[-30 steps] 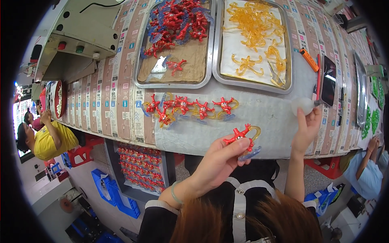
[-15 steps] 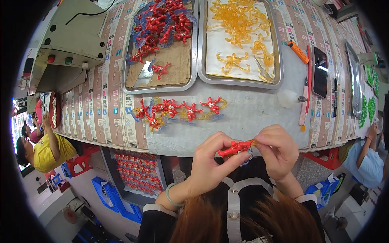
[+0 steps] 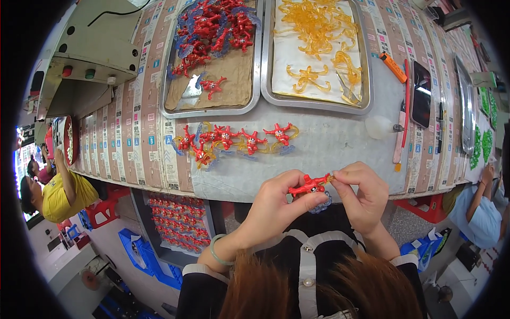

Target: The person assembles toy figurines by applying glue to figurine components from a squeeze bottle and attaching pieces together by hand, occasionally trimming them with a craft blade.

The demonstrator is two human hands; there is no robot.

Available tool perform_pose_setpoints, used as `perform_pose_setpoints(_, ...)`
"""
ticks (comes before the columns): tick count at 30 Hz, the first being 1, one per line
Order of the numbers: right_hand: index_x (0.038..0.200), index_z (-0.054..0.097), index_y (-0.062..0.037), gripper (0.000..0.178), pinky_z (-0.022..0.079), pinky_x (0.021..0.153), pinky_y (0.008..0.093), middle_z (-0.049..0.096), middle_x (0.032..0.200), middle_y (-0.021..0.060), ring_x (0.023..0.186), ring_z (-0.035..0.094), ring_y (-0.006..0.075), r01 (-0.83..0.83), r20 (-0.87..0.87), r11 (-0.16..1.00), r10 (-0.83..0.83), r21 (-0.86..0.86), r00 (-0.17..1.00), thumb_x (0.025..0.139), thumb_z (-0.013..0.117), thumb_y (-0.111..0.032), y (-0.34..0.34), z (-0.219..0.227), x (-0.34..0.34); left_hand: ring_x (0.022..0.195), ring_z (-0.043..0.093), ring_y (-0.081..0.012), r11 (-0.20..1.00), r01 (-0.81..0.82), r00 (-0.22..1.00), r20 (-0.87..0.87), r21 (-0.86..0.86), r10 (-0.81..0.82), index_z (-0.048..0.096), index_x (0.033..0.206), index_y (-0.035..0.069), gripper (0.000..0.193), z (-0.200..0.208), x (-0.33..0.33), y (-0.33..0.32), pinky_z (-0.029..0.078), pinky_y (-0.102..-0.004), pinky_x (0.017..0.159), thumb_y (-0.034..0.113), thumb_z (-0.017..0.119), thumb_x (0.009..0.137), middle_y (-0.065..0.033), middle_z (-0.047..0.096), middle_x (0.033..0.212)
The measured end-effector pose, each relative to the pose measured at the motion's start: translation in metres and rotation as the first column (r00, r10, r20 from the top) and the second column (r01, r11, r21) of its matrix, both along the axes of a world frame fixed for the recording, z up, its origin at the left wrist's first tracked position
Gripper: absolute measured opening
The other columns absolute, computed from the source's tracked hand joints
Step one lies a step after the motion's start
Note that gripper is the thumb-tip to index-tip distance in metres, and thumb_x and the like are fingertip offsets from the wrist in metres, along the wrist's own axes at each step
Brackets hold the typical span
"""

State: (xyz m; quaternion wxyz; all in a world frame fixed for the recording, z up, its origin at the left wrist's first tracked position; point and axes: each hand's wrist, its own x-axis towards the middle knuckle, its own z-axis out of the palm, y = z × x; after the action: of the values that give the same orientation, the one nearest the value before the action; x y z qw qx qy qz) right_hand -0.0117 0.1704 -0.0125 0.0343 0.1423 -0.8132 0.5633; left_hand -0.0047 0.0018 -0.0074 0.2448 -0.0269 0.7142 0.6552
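My left hand (image 3: 279, 204) pinches a small red toy figurine (image 3: 308, 186) between thumb and fingers, just off the table's near edge. A clear blue piece (image 3: 320, 204) hangs at the figurine's underside. The fingertips of my right hand (image 3: 364, 194) are closed on a small translucent yellow piece (image 3: 331, 178) at the figurine's right end; its far part is covered by the fingers. Ahead to the left, several red figurines (image 3: 226, 139) with yellow and blue parts lie in a row on the grey mat (image 3: 329, 154).
One metal tray (image 3: 212, 112) holds red-and-blue figurines, another (image 3: 319, 106) yellow curly pieces and tweezers. To the right lie an orange cutter (image 3: 393, 67), a clear bottle (image 3: 380, 128), a brush (image 3: 398, 138) and a phone (image 3: 421, 95). A crate of figurines (image 3: 178, 223) stands below left. Other people sit at both sides.
Both hands have shifted slightly, and the figurine has turned a little, showing more of the blue piece beneath. The fingertips of the right hand have moved slightly left and up.
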Motion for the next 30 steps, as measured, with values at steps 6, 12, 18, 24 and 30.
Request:
perform_pose_setpoints(6,0.079,0.056,0.0002,0.019,0.043,0.055,0.0265,0.056,0.070,0.0105,0.063,0.055,0.0207,-0.020,0.025,1.000,0.020,-0.021,0.999,0.063,0.059,0.010,-0.001,-0.001,-0.003,0.062,0.045,-0.0134,0.999,-0.035,0.980,-0.195,0.004,0.035,0.056,0.080,0.001,0.019,-0.007,-0.001,0.000,0.038,-0.0244,0.058,0.009,0.067,0.067,-0.0061,0.048,0.069)
perform_pose_setpoints(12,0.081,0.055,0.0006,0.020,0.044,0.063,0.0273,0.056,0.079,0.0134,0.071,0.056,0.0236,-0.029,-0.017,0.990,0.027,-0.139,0.999,0.065,0.055,0.011,-0.004,-0.004,0.006,0.078,0.047,-0.0220,0.968,-0.195,0.791,-0.609,-0.157,0.061,0.056,0.093,0.005,0.043,-0.016,0.002,-0.002,0.040,-0.0288,0.068,-0.008,0.061,0.052,-0.0077,0.046,0.087)
perform_pose_setpoints(18,0.084,0.053,0.0025,0.019,0.042,0.074,0.0288,0.056,0.086,0.0136,0.082,0.054,0.0197,0.019,0.253,0.944,0.069,-0.330,0.965,0.067,0.054,0.010,-0.001,-0.005,0.012,0.081,0.046,-0.0226,0.965,-0.181,0.785,-0.619,-0.188,0.027,0.056,0.093,0.006,0.045,-0.012,0.003,-0.003,0.039,-0.0301,0.069,-0.009,0.060,0.051,-0.0077,0.045,0.087)
perform_pose_setpoints(24,0.087,0.049,0.0021,0.016,0.042,0.072,0.0249,0.053,0.088,0.0117,0.080,0.053,0.0150,0.139,0.426,0.814,0.143,-0.565,0.893,0.073,0.052,0.009,-0.007,-0.007,0.012,0.080,0.045,-0.0229,0.955,-0.289,0.706,-0.688,-0.066,0.166,0.056,0.093,0.006,0.044,-0.014,0.004,0.004,0.039,-0.0305,0.068,-0.009,0.060,0.052,-0.0075,0.045,0.089)
perform_pose_setpoints(30,0.089,0.046,0.0018,0.016,0.042,0.073,0.0221,0.053,0.087,0.0098,0.079,0.052,0.0121,0.237,0.524,0.728,0.193,-0.644,0.830,0.075,0.051,0.008,-0.005,-0.005,0.010,0.077,0.045,-0.0239,0.964,-0.196,0.708,-0.706,-0.178,0.013,0.055,0.088,0.004,0.034,-0.017,0.001,0.002,0.039,-0.0314,0.068,-0.005,0.064,0.057,-0.0089,0.046,0.092)
